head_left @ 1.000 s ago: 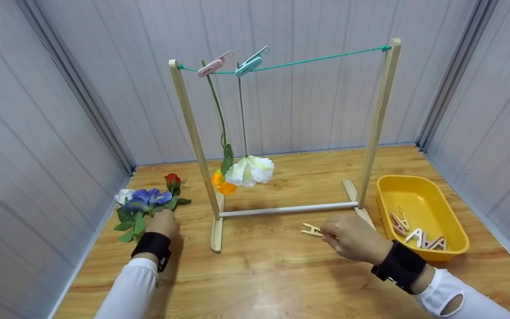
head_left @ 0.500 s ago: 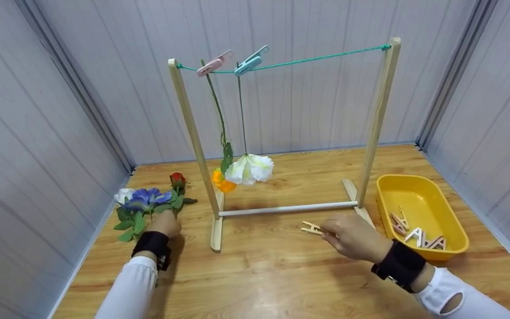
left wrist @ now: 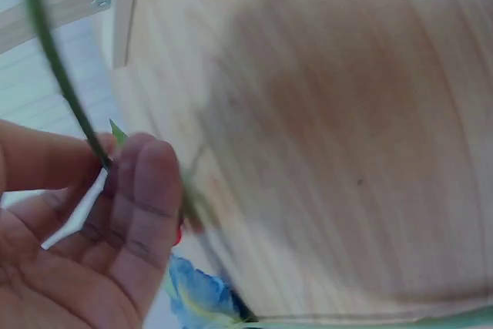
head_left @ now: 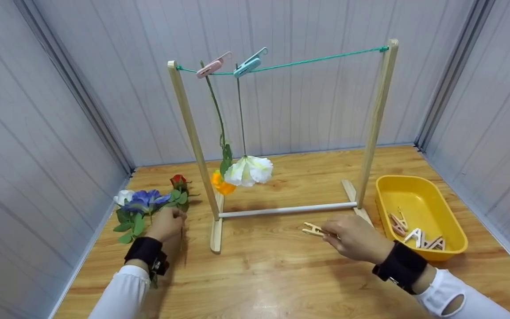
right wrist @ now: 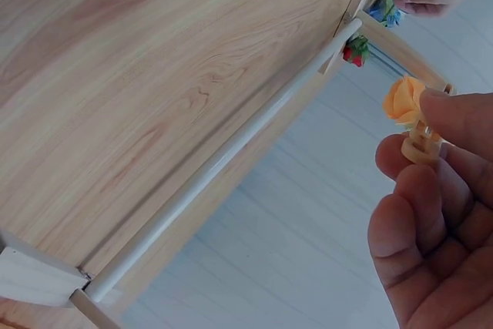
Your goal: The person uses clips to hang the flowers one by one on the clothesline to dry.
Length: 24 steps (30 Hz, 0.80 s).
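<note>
My left hand [head_left: 166, 223] pinches the green stem [left wrist: 55, 67] of a red rose [head_left: 178, 179] between thumb and fingers. The rose head points away from me, just beyond the hand. Beside it, a purple-blue flower [head_left: 142, 201] and a white flower [head_left: 123, 196] lie on the table at the left, their stems partly hidden by the hand. My right hand [head_left: 354, 237], over the table in front of the rack, pinches a pale yellow clothespin [head_left: 312, 229] between thumb and forefinger. The clothespin's forked end points left in the head view; the right wrist view shows its hooked end [right wrist: 420, 150].
A wooden rack [head_left: 189, 133] carries a green cord [head_left: 317, 60]. A pink clothespin [head_left: 210, 68] and a blue clothespin [head_left: 248, 66] hold an orange flower [head_left: 223, 184] and a white flower [head_left: 249, 170] upside down. Several clothespins lie in a yellow basin [head_left: 407, 188] at right.
The red rose has shifted slightly right, apart from the other flowers. My left hand has turned and its pinch on the stem now shows. The right hand stays nearly still with the clothespin.
</note>
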{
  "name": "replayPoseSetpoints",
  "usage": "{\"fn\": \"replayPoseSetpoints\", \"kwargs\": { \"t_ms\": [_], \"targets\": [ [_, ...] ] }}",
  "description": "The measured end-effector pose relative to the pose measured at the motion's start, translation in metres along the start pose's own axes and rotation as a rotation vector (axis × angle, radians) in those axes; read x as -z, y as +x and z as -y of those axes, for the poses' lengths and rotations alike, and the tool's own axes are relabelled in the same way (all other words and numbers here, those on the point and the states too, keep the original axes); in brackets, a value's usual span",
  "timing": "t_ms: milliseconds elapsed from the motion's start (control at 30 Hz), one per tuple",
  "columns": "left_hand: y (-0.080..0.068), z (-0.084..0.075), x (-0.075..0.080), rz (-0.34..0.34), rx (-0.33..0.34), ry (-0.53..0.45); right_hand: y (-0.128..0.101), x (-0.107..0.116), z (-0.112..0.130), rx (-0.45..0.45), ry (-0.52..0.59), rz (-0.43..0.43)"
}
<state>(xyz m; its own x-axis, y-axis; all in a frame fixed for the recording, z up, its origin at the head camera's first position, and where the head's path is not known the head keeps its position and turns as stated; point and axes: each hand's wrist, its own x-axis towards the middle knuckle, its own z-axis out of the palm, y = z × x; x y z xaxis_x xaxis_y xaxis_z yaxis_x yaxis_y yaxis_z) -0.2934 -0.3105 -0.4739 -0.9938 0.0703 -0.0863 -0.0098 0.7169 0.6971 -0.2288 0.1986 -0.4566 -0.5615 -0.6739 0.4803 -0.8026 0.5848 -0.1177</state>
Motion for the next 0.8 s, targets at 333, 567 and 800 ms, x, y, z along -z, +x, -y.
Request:
{"fn": "replayPoseSetpoints", "kwargs": {
  "t_ms": [333,567,800],
  "targets": [
    [-0.006,-0.019,0.01,-0.212,-0.221,-0.043,0.001,0.0,0.001,-0.02,0.016,0.027],
    [-0.004,-0.03,0.007,-0.512,-0.383,0.064,-0.001,-0.001,0.0,0.009,0.022,-0.018],
    [-0.004,-0.048,0.004,-0.68,-0.504,0.155,0.001,0.001,-0.002,0.025,0.014,-0.055]
  ]
}}
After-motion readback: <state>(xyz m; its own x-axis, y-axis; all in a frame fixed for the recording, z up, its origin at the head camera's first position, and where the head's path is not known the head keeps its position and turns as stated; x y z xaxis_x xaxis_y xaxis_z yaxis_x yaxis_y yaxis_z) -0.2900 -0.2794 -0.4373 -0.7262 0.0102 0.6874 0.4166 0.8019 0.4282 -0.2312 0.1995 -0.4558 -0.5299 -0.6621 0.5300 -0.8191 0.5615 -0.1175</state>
